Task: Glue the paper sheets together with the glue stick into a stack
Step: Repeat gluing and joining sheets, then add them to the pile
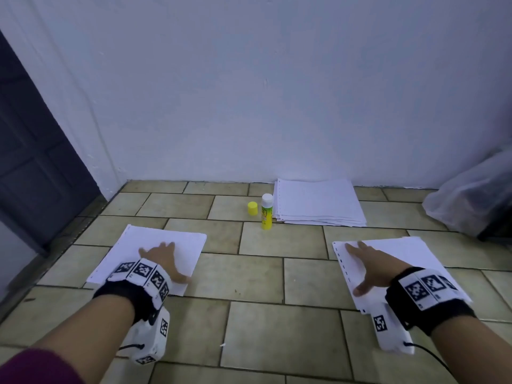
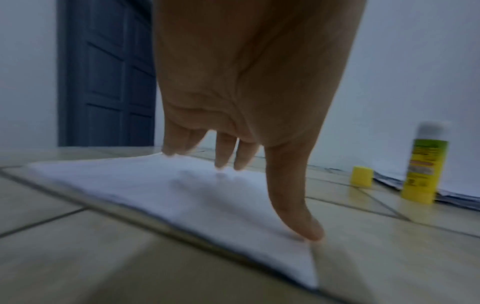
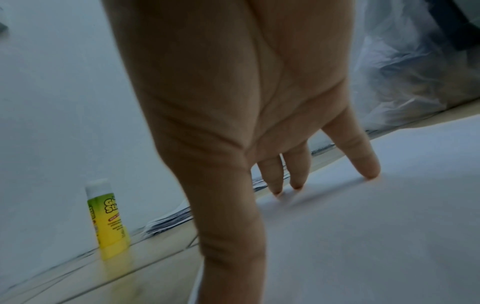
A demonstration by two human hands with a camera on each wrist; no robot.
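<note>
- The left hand (image 1: 163, 259) and right hand (image 1: 368, 268) lay flat, fingers spread, each pressing a separate paper sheet (image 1: 155, 253) (image 1: 401, 261) low in the frame on the tiled floor (image 1: 255, 300).
- Joining those two seemingly remained; the paper pile (image 1: 318, 203) at centre right looked untouched.
- The glue stick (image 1: 267, 212) stood uncapped at centre, its yellow cap (image 1: 252, 208) just left.
- A plastic bag (image 1: 471, 195) at right; contents unclear.

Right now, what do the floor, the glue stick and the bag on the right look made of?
Floor: glazed ceramic tile by the look, beige with dark grout lines and a faint sheen. Glue stick: smooth plastic tube, printed yellow-green label, white top; its yellow cap looks plastic too. Bag: thin translucent plastic film, crinkled.
</note>
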